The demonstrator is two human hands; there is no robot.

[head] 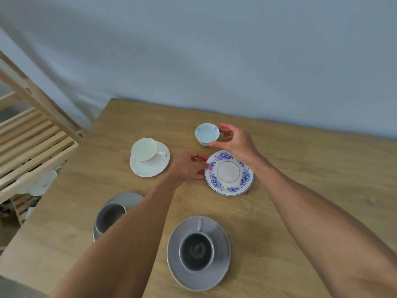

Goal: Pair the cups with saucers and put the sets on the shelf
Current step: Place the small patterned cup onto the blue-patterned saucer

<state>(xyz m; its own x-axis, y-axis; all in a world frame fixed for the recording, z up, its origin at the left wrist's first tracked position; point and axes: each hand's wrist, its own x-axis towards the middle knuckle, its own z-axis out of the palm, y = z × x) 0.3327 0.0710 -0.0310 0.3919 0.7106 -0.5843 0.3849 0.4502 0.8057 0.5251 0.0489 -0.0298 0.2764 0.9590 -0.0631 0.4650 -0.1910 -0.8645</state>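
Observation:
A small white-blue cup [206,133] stands on the table, apart from its blue-flowered saucer [229,173]. My right hand [233,143] curls open just right of that cup, thumb near its base, not clearly touching. My left hand [189,167] touches the saucer's left rim with its fingertips. A white cup [144,149] sits on a white saucer [150,168]. One grey cup [196,251] rests on a grey saucer [198,276] near me. Another grey cup [108,218] on a grey saucer [126,198] is partly hidden by my left forearm.
The wooden table [300,179] stands against a pale blue wall. A slatted wooden shelf [32,143] stands at the table's left edge. On a lower level of it, white crockery [39,183] shows blurred.

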